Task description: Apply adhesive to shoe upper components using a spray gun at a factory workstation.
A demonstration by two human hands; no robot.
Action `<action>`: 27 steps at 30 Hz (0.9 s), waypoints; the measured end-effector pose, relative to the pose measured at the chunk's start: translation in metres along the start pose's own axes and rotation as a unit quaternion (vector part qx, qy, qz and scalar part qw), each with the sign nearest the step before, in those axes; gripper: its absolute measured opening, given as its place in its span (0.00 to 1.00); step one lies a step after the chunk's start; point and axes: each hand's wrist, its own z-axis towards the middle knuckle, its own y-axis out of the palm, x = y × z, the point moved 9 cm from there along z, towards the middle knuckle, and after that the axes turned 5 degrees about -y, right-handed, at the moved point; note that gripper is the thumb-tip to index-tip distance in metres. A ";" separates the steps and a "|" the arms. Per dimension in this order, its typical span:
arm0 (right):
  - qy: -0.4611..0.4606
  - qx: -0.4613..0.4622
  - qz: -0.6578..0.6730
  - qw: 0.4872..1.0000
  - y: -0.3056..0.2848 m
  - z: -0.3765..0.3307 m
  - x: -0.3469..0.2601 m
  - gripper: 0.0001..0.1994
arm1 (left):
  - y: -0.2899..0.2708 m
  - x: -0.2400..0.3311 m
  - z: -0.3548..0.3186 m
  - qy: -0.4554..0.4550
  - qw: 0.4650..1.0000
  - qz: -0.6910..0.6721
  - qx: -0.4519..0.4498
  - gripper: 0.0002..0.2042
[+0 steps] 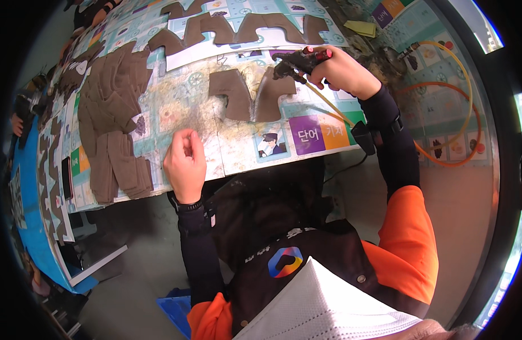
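My right hand (337, 71) is wrapped round a dark, stained spray gun (295, 62) with red ends, at the upper right of the table. The gun's nose points left, over the right edge of a brown V-notched fabric piece (234, 99). That piece lies flat, with pale, wet-looking edges along its notch. Curled fingers and thumb close my left hand (184, 164) above the table's front edge, and nothing shows in them. To its left lies a heap of folded brown fabric pieces (111, 113).
More brown cut pieces (235, 29) lie in a row on white sheets at the back. Yellow (468, 73) and orange (481, 122) hoses loop at the right. A yellow pad (360, 28) lies at the back right, a phone (67, 177) at the left edge. Other people's hands show far left.
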 end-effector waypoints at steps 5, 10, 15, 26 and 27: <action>0.118 0.045 0.027 0.992 -0.011 -0.003 0.020 0.04 | 0.001 0.000 0.000 -0.009 1.000 -0.001 -0.006 0.02; 0.109 0.065 0.074 0.989 -0.012 -0.005 0.020 0.03 | 0.005 -0.004 0.001 -0.039 0.999 0.002 -0.028 0.02; 0.086 0.021 0.183 0.979 0.002 -0.028 0.008 0.08 | -0.001 0.002 -0.001 -0.010 1.000 0.004 0.005 0.02; 0.092 0.301 -0.237 0.919 -0.013 -0.129 0.042 0.21 | 0.018 0.044 0.013 0.013 0.993 0.056 -0.105 0.09; 0.124 0.302 -0.242 0.914 -0.010 -0.135 0.054 0.24 | 0.024 0.050 0.019 0.011 0.991 0.051 -0.120 0.12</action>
